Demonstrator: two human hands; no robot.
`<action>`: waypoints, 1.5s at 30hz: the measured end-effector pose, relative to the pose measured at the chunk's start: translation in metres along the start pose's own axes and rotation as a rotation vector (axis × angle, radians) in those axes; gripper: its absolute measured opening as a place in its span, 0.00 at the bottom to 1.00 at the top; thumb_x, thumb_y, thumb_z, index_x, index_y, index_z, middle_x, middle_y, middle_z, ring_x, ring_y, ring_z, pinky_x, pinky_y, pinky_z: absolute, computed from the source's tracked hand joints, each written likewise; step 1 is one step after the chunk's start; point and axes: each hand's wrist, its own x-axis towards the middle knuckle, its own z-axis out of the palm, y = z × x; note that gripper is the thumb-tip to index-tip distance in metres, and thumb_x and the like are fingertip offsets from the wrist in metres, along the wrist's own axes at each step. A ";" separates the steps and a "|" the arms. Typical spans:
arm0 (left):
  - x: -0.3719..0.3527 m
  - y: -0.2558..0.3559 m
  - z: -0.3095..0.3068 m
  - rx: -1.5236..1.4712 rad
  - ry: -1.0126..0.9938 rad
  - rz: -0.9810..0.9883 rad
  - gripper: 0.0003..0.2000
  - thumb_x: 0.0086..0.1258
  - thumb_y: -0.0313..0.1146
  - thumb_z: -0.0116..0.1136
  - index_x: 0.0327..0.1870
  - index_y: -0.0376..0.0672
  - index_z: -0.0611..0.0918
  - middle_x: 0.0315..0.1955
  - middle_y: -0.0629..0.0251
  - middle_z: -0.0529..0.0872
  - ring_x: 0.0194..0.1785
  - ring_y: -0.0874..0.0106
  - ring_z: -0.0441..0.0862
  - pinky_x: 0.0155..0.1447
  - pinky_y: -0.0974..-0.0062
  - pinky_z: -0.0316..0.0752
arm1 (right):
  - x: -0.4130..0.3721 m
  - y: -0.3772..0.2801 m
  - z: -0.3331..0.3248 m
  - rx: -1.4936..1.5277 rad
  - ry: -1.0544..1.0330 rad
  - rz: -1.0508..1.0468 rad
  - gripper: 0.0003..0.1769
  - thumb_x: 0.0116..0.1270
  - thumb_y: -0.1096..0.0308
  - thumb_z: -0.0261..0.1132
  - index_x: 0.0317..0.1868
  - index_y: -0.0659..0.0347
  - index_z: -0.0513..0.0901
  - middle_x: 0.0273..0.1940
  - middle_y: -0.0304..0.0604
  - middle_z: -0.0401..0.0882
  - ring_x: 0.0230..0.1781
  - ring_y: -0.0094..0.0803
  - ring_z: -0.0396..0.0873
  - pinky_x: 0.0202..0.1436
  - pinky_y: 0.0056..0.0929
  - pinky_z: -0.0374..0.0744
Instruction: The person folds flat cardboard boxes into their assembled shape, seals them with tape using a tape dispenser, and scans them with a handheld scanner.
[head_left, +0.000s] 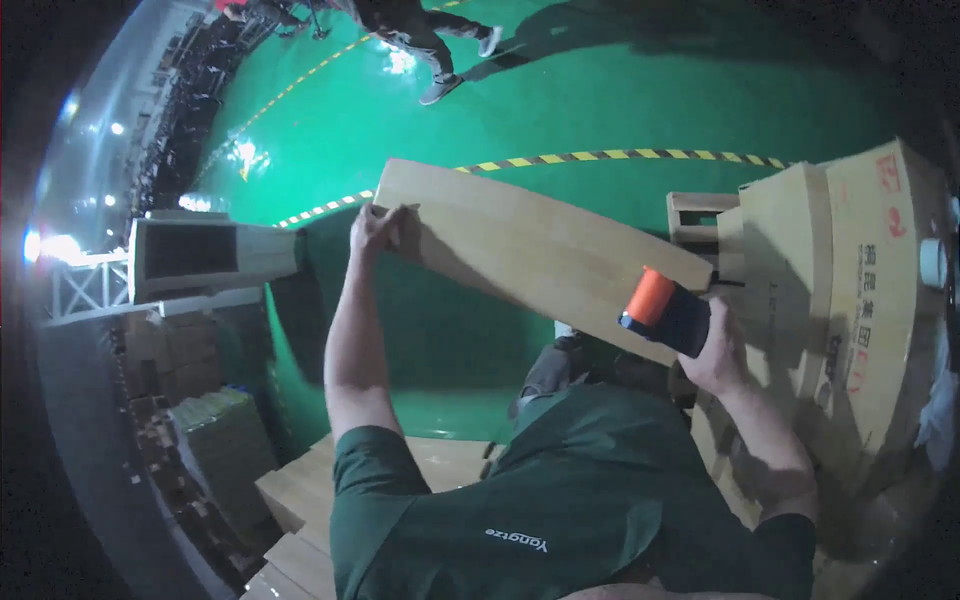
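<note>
Two hands of ours are at work: we close the left hand (375,230) on the near edge of a long cardboard box (520,245), by its left end. Our right hand (720,348) is curled round a dark tape dispenser (685,320) with an orange roll (650,296), over the box's right end; we cannot tell whether it touches the cardboard. Large cartons (870,270) stand to our right.

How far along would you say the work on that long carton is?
Done: the long carton looks closed on its upper face. In hand: the left hand grips one end; the right hand holds what looks like a tape dispenser at the other. Remaining, probably: taping, as I can make out no tape on that face.
</note>
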 end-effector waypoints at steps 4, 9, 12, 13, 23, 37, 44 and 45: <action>-0.005 -0.009 0.003 -0.264 -0.117 0.028 0.26 0.64 0.63 0.43 0.41 0.50 0.83 0.38 0.55 0.87 0.45 0.51 0.81 0.46 0.59 0.70 | 0.066 -0.067 0.054 -0.085 -0.089 0.051 0.31 0.46 0.67 0.75 0.50 0.63 0.71 0.40 0.53 0.82 0.40 0.53 0.82 0.37 0.44 0.78; -0.054 -0.016 0.008 -1.116 -0.068 -0.042 0.11 0.66 0.44 0.51 0.38 0.48 0.80 0.29 0.73 0.78 0.34 0.79 0.70 0.36 0.79 0.64 | 0.156 -0.159 0.157 -0.067 -0.196 -0.131 0.27 0.47 0.64 0.69 0.49 0.59 0.71 0.43 0.53 0.75 0.42 0.55 0.78 0.39 0.49 0.76; -0.064 -0.027 0.012 -1.152 -0.024 -0.059 0.15 0.64 0.37 0.47 0.48 0.48 0.84 0.34 0.78 0.78 0.36 0.82 0.67 0.39 0.80 0.62 | 0.204 -0.220 0.217 -0.028 -0.256 -0.253 0.32 0.50 0.65 0.67 0.57 0.59 0.67 0.48 0.52 0.72 0.49 0.53 0.75 0.43 0.51 0.76; -0.063 -0.027 0.024 -1.150 -0.017 -0.056 0.17 0.64 0.35 0.46 0.49 0.48 0.84 0.34 0.79 0.77 0.37 0.82 0.65 0.39 0.80 0.62 | 0.217 -0.229 0.233 -0.023 -0.267 -0.277 0.34 0.51 0.65 0.67 0.58 0.59 0.65 0.50 0.52 0.71 0.50 0.52 0.75 0.44 0.52 0.76; -0.048 -0.014 -0.002 -0.800 -0.271 0.032 0.21 0.68 0.53 0.51 0.46 0.42 0.76 0.44 0.58 0.82 0.48 0.62 0.78 0.51 0.63 0.69 | 0.230 -0.271 0.227 0.447 -0.022 -0.137 0.26 0.49 0.60 0.74 0.49 0.55 0.79 0.42 0.40 0.81 0.40 0.32 0.76 0.41 0.36 0.76; -0.046 0.078 0.052 -1.194 -0.630 0.126 0.23 0.73 0.44 0.55 0.64 0.42 0.72 0.56 0.64 0.78 0.57 0.73 0.73 0.59 0.71 0.72 | 0.090 0.123 -0.072 0.814 0.766 0.324 0.18 0.59 0.67 0.66 0.52 0.56 0.81 0.42 0.36 0.82 0.37 0.26 0.77 0.46 0.25 0.76; -0.060 0.080 0.031 -1.114 -0.625 0.004 0.22 0.71 0.46 0.58 0.61 0.45 0.74 0.48 0.67 0.81 0.50 0.73 0.77 0.52 0.75 0.73 | 0.189 0.163 -0.093 1.205 0.550 0.252 0.20 0.59 0.67 0.60 0.54 0.56 0.79 0.43 0.34 0.81 0.49 0.35 0.80 0.60 0.30 0.70; -0.057 0.083 0.028 -1.087 -0.592 -0.054 0.21 0.72 0.46 0.58 0.62 0.48 0.74 0.50 0.67 0.81 0.51 0.72 0.77 0.54 0.73 0.74 | 0.196 0.161 -0.086 1.154 0.558 0.281 0.16 0.56 0.69 0.61 0.47 0.55 0.81 0.40 0.32 0.82 0.44 0.29 0.78 0.53 0.25 0.70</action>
